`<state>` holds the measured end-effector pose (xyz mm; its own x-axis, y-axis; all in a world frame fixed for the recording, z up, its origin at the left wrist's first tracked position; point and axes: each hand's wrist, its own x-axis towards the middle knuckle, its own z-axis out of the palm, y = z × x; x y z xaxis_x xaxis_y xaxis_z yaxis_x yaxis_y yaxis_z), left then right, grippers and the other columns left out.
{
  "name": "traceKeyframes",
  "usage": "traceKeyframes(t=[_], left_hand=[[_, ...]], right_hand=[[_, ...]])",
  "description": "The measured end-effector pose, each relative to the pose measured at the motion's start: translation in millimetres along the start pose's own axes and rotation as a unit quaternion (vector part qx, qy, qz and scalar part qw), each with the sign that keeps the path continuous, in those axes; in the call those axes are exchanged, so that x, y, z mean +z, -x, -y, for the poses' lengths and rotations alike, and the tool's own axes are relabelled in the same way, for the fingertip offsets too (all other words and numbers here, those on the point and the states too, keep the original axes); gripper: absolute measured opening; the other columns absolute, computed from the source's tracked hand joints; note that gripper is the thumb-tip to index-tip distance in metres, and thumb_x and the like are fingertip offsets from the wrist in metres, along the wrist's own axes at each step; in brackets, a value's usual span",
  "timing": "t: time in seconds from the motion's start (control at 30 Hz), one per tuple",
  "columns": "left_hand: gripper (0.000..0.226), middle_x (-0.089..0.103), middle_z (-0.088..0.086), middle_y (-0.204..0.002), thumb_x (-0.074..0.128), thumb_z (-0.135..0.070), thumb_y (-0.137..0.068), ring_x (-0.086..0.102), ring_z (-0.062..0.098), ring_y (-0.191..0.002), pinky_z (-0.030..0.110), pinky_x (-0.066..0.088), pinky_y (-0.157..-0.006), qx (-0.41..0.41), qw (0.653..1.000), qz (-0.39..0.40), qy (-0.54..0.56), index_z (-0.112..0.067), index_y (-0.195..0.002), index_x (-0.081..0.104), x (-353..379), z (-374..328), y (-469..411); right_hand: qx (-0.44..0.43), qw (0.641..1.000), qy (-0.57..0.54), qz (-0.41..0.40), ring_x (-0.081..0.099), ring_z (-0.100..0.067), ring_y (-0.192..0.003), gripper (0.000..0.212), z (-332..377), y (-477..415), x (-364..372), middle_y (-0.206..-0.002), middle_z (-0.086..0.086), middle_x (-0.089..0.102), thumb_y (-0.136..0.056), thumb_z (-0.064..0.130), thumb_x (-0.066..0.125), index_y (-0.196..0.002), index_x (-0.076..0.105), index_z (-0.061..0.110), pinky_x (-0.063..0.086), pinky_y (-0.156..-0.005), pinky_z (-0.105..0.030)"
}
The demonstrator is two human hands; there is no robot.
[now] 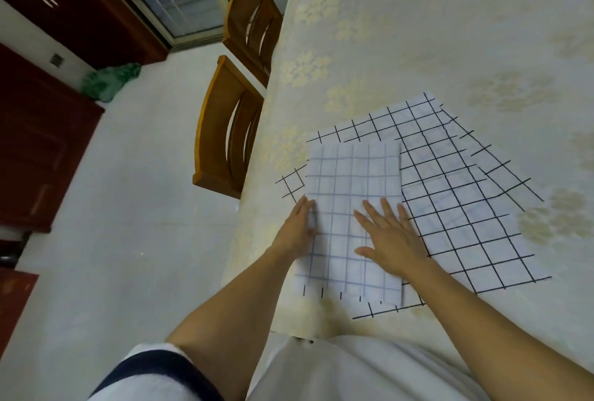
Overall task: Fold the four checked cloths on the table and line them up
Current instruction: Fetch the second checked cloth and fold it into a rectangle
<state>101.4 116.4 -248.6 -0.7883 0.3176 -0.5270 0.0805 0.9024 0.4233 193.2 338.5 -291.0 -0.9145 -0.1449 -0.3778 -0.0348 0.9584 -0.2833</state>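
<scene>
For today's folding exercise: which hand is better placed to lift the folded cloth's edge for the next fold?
Probably the left hand: it rests at the left edge of the folded cloth, while the right hand lies flat mid-cloth, pinning it.

A near wooden chair point(210, 124) and a far chair point(239, 8) stand together; a green bag point(111, 81) lies by cabinets point(41, 150).

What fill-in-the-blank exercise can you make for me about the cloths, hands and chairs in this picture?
1. The left hand touches the ____ edge of the folded cloth.
2. The right hand lies flat on ____ of this cloth.
3. The unfolded cloths beneath it have ____ lines.
4. Beside the table stand ____ wooden chairs.
Missing words: left; top; black; two.
</scene>
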Motion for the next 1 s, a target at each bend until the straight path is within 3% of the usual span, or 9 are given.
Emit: traceKeyframes(t=[0.1,0.2,0.27,0.33,0.4,0.57,0.83,1.0], left_hand=[[0.077,0.000,0.000,-0.169,0.059,-0.001,-0.096,0.015,0.025,-0.154,0.033,0.027,-0.118,0.008,0.999,-0.012,-0.030,-0.021,-0.159,0.020,1.3,-1.7,1.3],[0.081,-0.009,0.007,-0.168,0.058,-0.003,-0.097,-0.007,0.031,-0.155,0.044,0.011,-0.125,0.014,0.979,-0.104,-0.176,-0.021,-0.160,0.011,9.9,-16.0,3.7],[0.076,-0.004,0.010,-0.168,0.056,-0.009,-0.099,-0.009,0.031,-0.154,0.046,0.004,-0.126,0.077,0.963,-0.142,-0.214,-0.017,-0.160,0.011,22.1,-38.4,9.0],[0.073,0.007,0.009,-0.168,0.058,-0.017,-0.099,0.001,0.030,-0.155,0.046,0.009,-0.126,0.175,0.956,-0.102,-0.212,-0.014,-0.159,0.017,41.2,-64.1,15.2],[0.077,0.007,0.007,-0.168,0.059,-0.027,-0.099,0.003,0.027,-0.155,0.044,0.008,-0.126,0.216,0.950,-0.034,-0.222,-0.014,-0.160,0.014,60.6,-86.7,17.3],[0.097,-0.014,0.001,-0.168,0.063,-0.042,-0.096,-0.009,0.026,-0.155,0.042,0.002,-0.126,0.161,0.947,0.083,-0.267,-0.020,-0.160,-0.007,85.2,-109.4,11.9],[0.104,-0.029,-0.003,-0.164,0.063,-0.047,-0.094,-0.018,0.029,-0.153,0.049,0.000,-0.125,0.105,0.941,0.110,-0.301,-0.026,-0.157,-0.018,74.9,-100.1,16.8],[0.115,-0.029,-0.003,-0.164,0.071,-0.040,-0.089,-0.019,0.027,-0.153,0.045,-0.002,-0.125,0.125,0.934,0.115,-0.315,-0.026,-0.157,-0.021,76.4,-105.6,12.6]], right_hand=[[-0.023,0.999,-0.031,-0.007,-0.020,-0.025,-0.150,0.082,-1.2,-0.4,-1.6,-0.161,0.007,-0.019,-0.096,0.066,0.035,-0.156,-0.007,0.031,-0.011,-0.121,-0.050],[-0.053,0.975,-0.150,-0.154,0.009,-0.023,-0.153,0.063,-12.2,1.1,-2.8,-0.163,-0.001,0.020,-0.098,0.048,0.050,-0.153,0.033,0.021,0.001,-0.124,-0.043],[-0.021,0.950,-0.185,-0.250,0.028,-0.026,-0.148,0.049,-27.4,1.6,-3.5,-0.153,-0.004,0.044,-0.098,0.033,0.059,-0.142,0.052,0.013,0.015,-0.123,-0.042],[0.024,0.947,-0.177,-0.266,0.034,-0.027,-0.145,0.044,-42.9,1.2,-5.0,-0.148,-0.005,0.050,-0.097,0.027,0.061,-0.139,0.056,0.013,0.020,-0.121,-0.043],[0.044,0.959,-0.152,-0.237,0.028,-0.027,-0.148,0.046,-55.9,-0.6,-7.0,-0.153,-0.002,0.045,-0.098,0.030,0.058,-0.142,0.053,0.017,0.018,-0.121,-0.043],[0.048,0.987,-0.098,-0.121,0.001,-0.020,-0.153,0.055,-75.0,-7.7,-15.8,-0.164,0.011,0.016,-0.102,0.042,0.044,-0.154,0.030,0.030,0.002,-0.124,-0.040],[0.045,0.994,-0.047,-0.087,-0.008,-0.024,-0.153,0.066,-81.4,-20.4,-23.9,-0.167,0.006,-0.003,-0.099,0.055,0.043,-0.156,0.016,0.036,0.002,-0.124,-0.043],[0.067,0.995,-0.025,-0.072,-0.014,-0.027,-0.152,0.070,-83.0,-24.3,-23.7,-0.166,-0.004,-0.010,-0.097,0.063,0.037,-0.156,0.007,0.040,-0.001,-0.124,-0.044]])
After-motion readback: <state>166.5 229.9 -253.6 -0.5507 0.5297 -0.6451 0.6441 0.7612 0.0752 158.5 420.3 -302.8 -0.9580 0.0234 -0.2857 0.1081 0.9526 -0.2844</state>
